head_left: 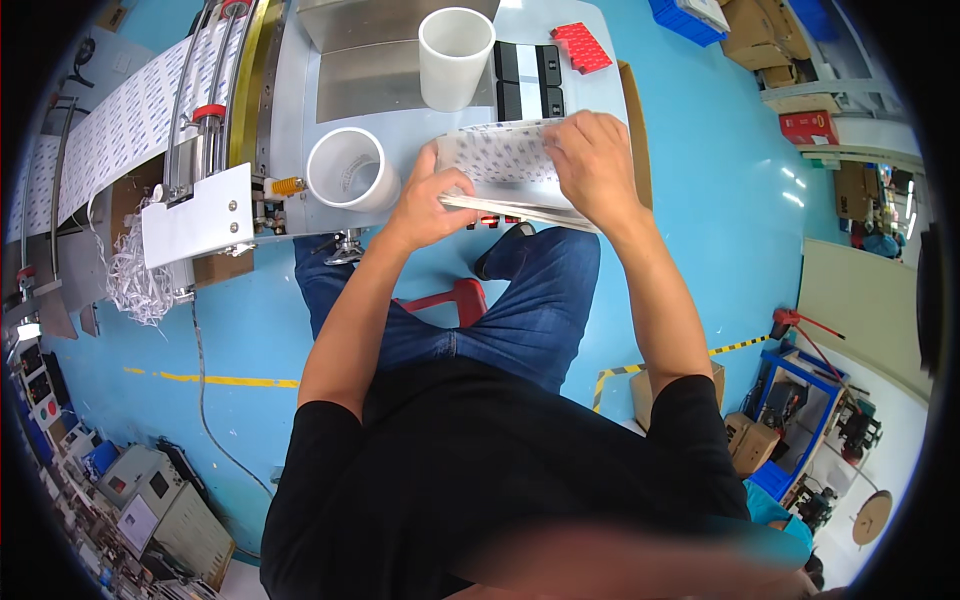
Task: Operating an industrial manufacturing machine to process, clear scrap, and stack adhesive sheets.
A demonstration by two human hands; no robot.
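A stack of printed liner sheets [497, 162], pale with small dark marks, is held over the near edge of the metal table. My left hand [425, 205] is closed around the stack's left end, thumb on top, fingers partly hidden. At the upper right corner my right hand [597, 165] has its fingertips bent together on the top sheet. The far edge of that sheet looks lifted. One white cylindrical container [372, 180] stands just left of my left hand. Farther off, a second white cylindrical container [455, 75] stands upright.
Behind the sheets lie black rectangular blocks [510, 95] and a red patterned piece [581, 48]. On the left a roller machine [210, 150] carries a printed web [135, 120], with shredded strips [140, 275] hanging below. A red stool [465, 300] shows between my legs.
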